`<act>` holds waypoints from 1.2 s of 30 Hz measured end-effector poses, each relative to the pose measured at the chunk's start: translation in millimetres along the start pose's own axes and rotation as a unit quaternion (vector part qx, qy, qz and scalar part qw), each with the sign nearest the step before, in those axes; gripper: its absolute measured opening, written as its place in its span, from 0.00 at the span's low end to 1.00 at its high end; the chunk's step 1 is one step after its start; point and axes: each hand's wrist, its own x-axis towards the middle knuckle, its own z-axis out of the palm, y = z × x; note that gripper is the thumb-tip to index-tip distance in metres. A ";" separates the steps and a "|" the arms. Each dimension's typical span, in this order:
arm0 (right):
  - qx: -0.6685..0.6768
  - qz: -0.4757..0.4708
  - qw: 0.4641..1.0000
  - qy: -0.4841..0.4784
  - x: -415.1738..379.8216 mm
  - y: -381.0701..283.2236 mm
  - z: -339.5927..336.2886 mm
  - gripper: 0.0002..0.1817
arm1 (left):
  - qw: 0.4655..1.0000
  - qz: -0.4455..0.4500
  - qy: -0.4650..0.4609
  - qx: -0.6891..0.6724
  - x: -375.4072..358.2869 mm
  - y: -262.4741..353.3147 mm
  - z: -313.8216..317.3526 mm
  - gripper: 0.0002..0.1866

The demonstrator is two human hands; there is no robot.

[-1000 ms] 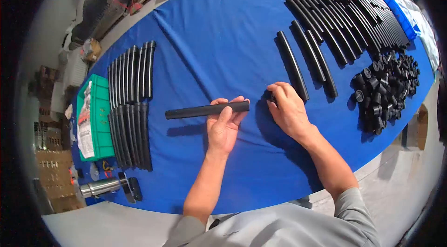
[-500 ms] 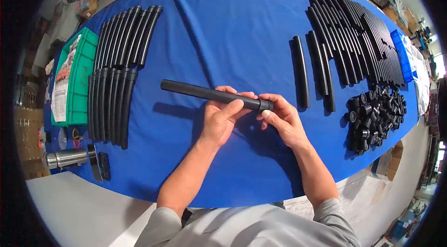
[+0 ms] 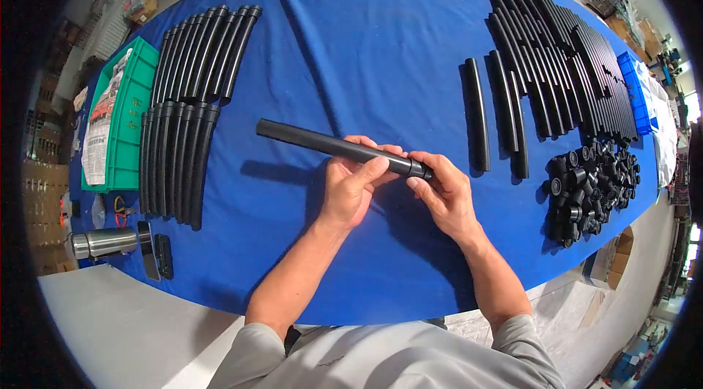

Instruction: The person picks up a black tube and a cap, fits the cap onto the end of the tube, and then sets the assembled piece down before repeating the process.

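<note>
A black plastic tube (image 3: 307, 138) is held above the blue cloth, its bare end pointing up and left. My left hand (image 3: 351, 187) wraps its fingers and thumb around the tube near the right end. At that right end sits a black end cap (image 3: 417, 168). My right hand (image 3: 445, 195) pinches the cap between thumb and fingers, close beside my left fingertips. Part of the cap is hidden behind the right fingers.
Capped tubes (image 3: 176, 162) lie in two rows at left, by a green crate (image 3: 139, 132). Loose tubes (image 3: 542, 74) and a pile of caps (image 3: 586, 187) lie at right. A steel bottle (image 3: 106, 243) and a phone (image 3: 165, 256) lie lower left.
My right hand has closed further over the cap, its fingers curling round the end. The tube and my left hand have hardly moved.
</note>
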 end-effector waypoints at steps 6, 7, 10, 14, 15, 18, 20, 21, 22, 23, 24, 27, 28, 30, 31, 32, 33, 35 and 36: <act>-0.046 -0.042 0.998 0.017 -0.1 -3.4 1.8 0.19 | 1.000 0.005 0.009 -0.009 -4.0 -2.9 4.8 0.14; -0.043 -0.041 0.998 0.017 -0.1 -4.1 2.3 0.19 | 1.000 0.000 0.013 -0.022 -4.0 -3.9 3.6 0.13; -0.038 -0.036 0.998 0.019 -0.7 -4.5 3.2 0.19 | 1.000 0.000 0.015 -0.003 -3.5 -3.2 3.0 0.13; -0.052 -0.033 0.998 0.016 -1.9 -3.2 3.8 0.19 | 1.000 -0.004 0.031 0.003 -5.2 -2.8 6.1 0.12; -0.058 -0.035 0.998 0.014 -2.0 -3.4 3.8 0.19 | 0.999 -0.006 0.034 0.003 -5.6 -2.4 6.8 0.12; -0.054 -0.038 0.998 0.017 -1.8 -4.9 5.2 0.19 | 0.999 -0.012 0.043 -0.004 -5.5 -2.4 7.7 0.12; -0.069 -0.044 0.996 0.021 -1.2 -7.0 6.5 0.19 | 0.999 -0.013 0.047 -0.008 -5.3 -2.2 6.5 0.11; -0.077 -0.047 0.996 0.023 -0.8 -7.7 6.6 0.19 | 0.999 -0.013 0.048 -0.010 -4.9 -3.2 4.9 0.11; -0.086 -0.061 0.994 0.024 -0.1 -7.4 6.6 0.19 | 0.999 -0.014 0.048 -0.013 -4.3 -4.0 3.9 0.11; -0.096 -0.073 0.992 0.025 0.0 -6.2 6.3 0.19 | 0.999 -0.012 0.051 -0.001 -4.3 -5.0 3.7 0.11; -0.106 -0.086 0.990 0.026 0.0 -5.5 5.7 0.19 | 0.998 -0.011 0.053 0.010 -4.4 -5.9 3.8 0.12; -0.115 -0.072 0.991 0.014 -0.4 -6.2 4.2 0.19 | 0.998 -0.010 0.058 0.026 -4.9 -4.0 5.1 0.11; -0.120 -0.072 0.990 0.016 -0.5 -6.1 4.1 0.19 | 0.998 -0.011 0.059 0.027 -4.6 -3.3 5.8 0.11; -0.127 -0.073 0.989 0.019 -0.7 -5.7 5.0 0.19 | 0.998 -0.014 0.057 0.023 -3.9 -1.9 7.7 0.11; -0.133 -0.078 0.988 0.022 -1.0 -6.0 5.1 0.19 | 0.998 -0.016 0.056 0.021 -3.9 -1.3 8.3 0.11; -0.138 -0.083 0.987 0.024 -1.2 -6.4 5.2 0.19 | 0.998 -0.022 0.058 0.021 -4.0 -0.5 8.6 0.11; -0.144 -0.089 0.985 0.026 -0.8 -6.9 5.1 0.19 | 0.998 -0.027 0.060 0.021 -3.7 0.6 8.9 0.11; -0.148 -0.086 0.985 0.025 -0.8 -9.3 4.5 0.19 | 0.997 -0.032 0.059 0.022 -3.2 2.2 9.8 0.10; -0.150 -0.084 0.985 0.023 -0.7 -10.2 4.2 0.19 | 0.998 -0.033 0.058 0.022 -3.1 2.7 10.3 0.10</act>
